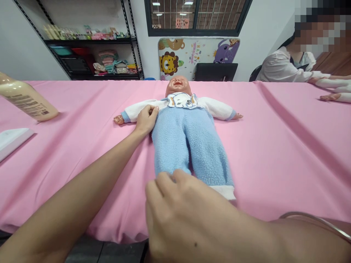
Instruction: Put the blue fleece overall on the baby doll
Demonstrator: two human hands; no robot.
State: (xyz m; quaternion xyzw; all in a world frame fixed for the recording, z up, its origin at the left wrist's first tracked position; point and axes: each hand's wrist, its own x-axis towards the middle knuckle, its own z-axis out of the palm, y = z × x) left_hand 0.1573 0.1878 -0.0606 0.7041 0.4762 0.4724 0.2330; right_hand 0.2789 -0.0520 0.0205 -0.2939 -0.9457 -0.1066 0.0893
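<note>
My left hand (146,119) is half closed, its fingers pinching the baby doll (182,140) at the waist, where the white sleeve meets the blue fleece trousers. My right hand (186,215) curves over the end of the doll's blue trouser leg (167,153), fingers bent against it; from this view I cannot tell whether it is gripping or only resting there. A thin metal bangle (315,223) circles my right wrist.

The doll lies on its back, arms spread, mid-bench on the pink cloth (274,153), head toward the far edge and feet toward the near edge. A cream plastic bottle (27,98) sits tilted at the left edge, above a flat white pad (12,140). Beyond the far right corner, a seated person's hands (333,89) rest on the cloth.
</note>
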